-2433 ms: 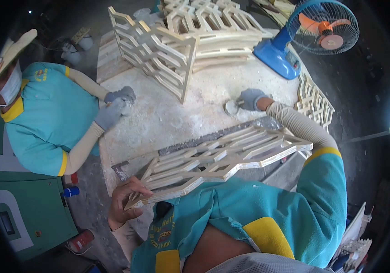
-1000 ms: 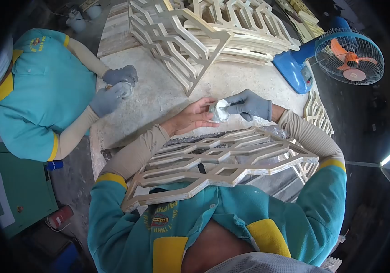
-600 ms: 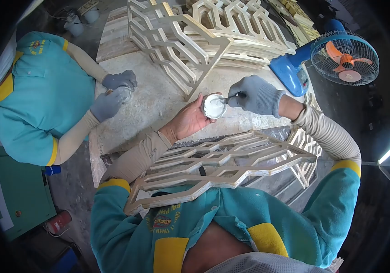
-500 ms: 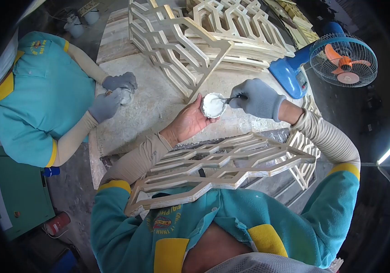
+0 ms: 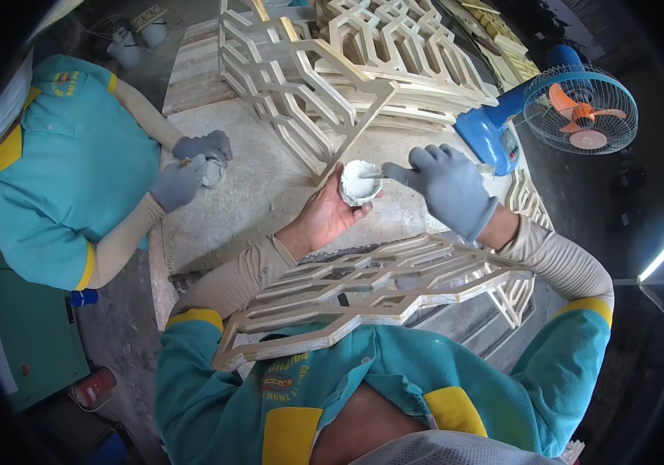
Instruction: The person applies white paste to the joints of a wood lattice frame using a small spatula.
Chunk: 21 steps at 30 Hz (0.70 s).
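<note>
My bare left hand (image 5: pixel 324 215) is closed around a small round cup of white paste (image 5: pixel 360 183), its rim crusted with dried paste. My right hand (image 5: pixel 448 186), in a grey glove, grips a thin spatula (image 5: pixel 372 175) whose tip is in the cup. Most of the spatula is hidden by the glove. Below both hands, a wooden lattice panel (image 5: pixel 378 298) leans against my front and the table edge. Another lattice panel (image 5: pixel 301 93) stands tilted on the table beyond the cup.
To the left a co-worker in grey gloves (image 5: pixel 181 182) holds a small cup over the table (image 5: pixel 246 147). Stacked lattice panels (image 5: pixel 394 46) lie at the back. A blue fan (image 5: pixel 576 112) with orange blades stands at the right. Buckets (image 5: pixel 124 50) sit at the far left.
My right hand has turned and shifted slightly right, its fingers repositioned on the spatula. The cup in my left hand has moved slightly left and tilted. The co-worker's hands shifted a little.
</note>
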{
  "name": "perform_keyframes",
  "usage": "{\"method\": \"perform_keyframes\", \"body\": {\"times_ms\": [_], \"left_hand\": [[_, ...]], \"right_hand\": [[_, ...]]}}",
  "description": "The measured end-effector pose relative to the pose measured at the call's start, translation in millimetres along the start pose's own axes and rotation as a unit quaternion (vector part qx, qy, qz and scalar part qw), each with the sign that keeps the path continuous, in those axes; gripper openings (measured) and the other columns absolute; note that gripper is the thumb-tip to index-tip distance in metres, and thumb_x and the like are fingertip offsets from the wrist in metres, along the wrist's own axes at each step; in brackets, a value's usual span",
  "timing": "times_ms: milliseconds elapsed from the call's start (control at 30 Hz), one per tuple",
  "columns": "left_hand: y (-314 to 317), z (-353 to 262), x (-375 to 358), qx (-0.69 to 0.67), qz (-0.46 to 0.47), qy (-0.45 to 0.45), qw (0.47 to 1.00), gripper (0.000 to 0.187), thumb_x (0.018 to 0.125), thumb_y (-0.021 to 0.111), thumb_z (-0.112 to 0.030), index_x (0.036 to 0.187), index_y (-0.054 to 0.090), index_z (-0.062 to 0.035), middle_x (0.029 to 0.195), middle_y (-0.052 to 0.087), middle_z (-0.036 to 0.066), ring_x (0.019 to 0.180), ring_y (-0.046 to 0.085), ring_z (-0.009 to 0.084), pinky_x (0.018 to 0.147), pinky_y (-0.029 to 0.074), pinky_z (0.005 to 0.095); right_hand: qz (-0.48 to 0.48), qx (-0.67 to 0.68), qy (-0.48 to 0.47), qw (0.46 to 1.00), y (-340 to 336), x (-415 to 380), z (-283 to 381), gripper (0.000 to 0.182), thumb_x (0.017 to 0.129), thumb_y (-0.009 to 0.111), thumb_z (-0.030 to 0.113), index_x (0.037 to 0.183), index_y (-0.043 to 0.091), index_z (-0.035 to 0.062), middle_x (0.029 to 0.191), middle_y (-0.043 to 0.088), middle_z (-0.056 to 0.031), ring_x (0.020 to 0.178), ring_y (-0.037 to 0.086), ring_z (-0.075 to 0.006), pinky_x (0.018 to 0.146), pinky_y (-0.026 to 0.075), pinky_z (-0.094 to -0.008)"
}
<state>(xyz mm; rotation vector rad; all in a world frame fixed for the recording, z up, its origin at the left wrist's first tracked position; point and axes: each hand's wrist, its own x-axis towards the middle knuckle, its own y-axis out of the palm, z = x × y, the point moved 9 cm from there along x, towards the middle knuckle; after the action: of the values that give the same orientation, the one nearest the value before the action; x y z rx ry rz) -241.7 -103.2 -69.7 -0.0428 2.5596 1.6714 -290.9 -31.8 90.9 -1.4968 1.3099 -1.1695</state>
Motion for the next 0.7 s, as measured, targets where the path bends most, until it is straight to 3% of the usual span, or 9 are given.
{"method": "perform_keyframes", "body": {"times_ms": [67,233,300,367,500,633,700], "left_hand": [[2,-1,-2,-0.015,-0.005,-0.001,1.000,0.053,0.105,0.030,-0.049,0.135,0.045,-0.0081,0.120,0.059,0.017,0.085,0.054,0.0164,0.073,0.049,0.0264],[1,-1,-1,-0.066,0.017,0.005,0.998,0.050,0.105,0.031,-0.047,0.130,0.049,-0.0069,0.117,0.061,0.019,0.087,0.055,0.0186,0.073,0.049,0.0306],[-7,0,-3,0.016,-0.086,0.010,0.996,0.051,0.105,0.027,-0.047,0.126,0.051,-0.0071,0.106,0.063,0.015,0.073,0.052,0.0159,0.061,0.044,0.0247],[-2,2,-5,0.039,-0.081,-0.002,0.996,0.052,0.105,0.026,-0.047,0.122,0.053,-0.0065,0.101,0.064,0.015,0.069,0.051,0.0158,0.058,0.042,0.0250],[-2,9,-8,0.083,-0.080,-0.024,0.993,0.053,0.105,0.024,-0.047,0.111,0.057,-0.0058,0.090,0.065,0.015,0.060,0.047,0.0159,0.052,0.037,0.0267],[-13,7,-8,0.105,-0.109,-0.004,0.988,0.051,0.105,0.025,-0.046,0.110,0.056,-0.0063,0.087,0.065,0.014,0.059,0.046,0.0160,0.053,0.038,0.0272],[-11,8,-9,0.080,-0.131,0.007,0.988,0.049,0.105,0.027,-0.046,0.108,0.056,-0.0065,0.085,0.064,0.014,0.058,0.045,0.0158,0.054,0.038,0.0274]], "right_hand": [[-0.052,-0.095,-0.031,0.994,-7,-1,11,0.047,0.076,0.065,0.014,0.122,0.064,0.0243,0.079,0.051,-0.0024,0.074,0.057,-0.0192,0.058,0.046,-0.0312],[-0.049,-0.117,-0.041,0.991,-28,-9,2,0.038,0.078,0.063,0.017,0.115,0.067,0.0200,0.076,0.051,-0.0012,0.069,0.057,-0.0174,0.057,0.046,-0.0302],[-0.037,-0.101,-0.043,0.993,-37,-6,1,0.032,0.079,0.063,0.016,0.110,0.068,0.0181,0.075,0.052,-0.0016,0.068,0.058,-0.0179,0.056,0.046,-0.0309],[0.050,-0.055,-0.021,0.997,-28,3,0,0.019,0.079,0.062,0.013,0.098,0.068,0.0132,0.075,0.058,-0.0037,0.066,0.064,-0.0210,0.055,0.049,-0.0333],[0.122,-0.075,-0.045,0.989,-15,23,12,0.015,0.078,0.060,0.011,0.092,0.065,0.0085,0.075,0.062,-0.0060,0.065,0.066,-0.0243,0.057,0.051,-0.0356],[0.174,-0.086,-0.057,0.979,-14,39,25,0.013,0.076,0.063,0.012,0.088,0.066,0.0079,0.074,0.065,-0.0089,0.066,0.068,-0.0262,0.058,0.052,-0.0363],[0.223,-0.055,-0.030,0.973,-19,42,26,0.009,0.076,0.065,0.012,0.078,0.072,0.0088,0.072,0.070,-0.0138,0.072,0.071,-0.0300,0.059,0.055,-0.0409]]}}
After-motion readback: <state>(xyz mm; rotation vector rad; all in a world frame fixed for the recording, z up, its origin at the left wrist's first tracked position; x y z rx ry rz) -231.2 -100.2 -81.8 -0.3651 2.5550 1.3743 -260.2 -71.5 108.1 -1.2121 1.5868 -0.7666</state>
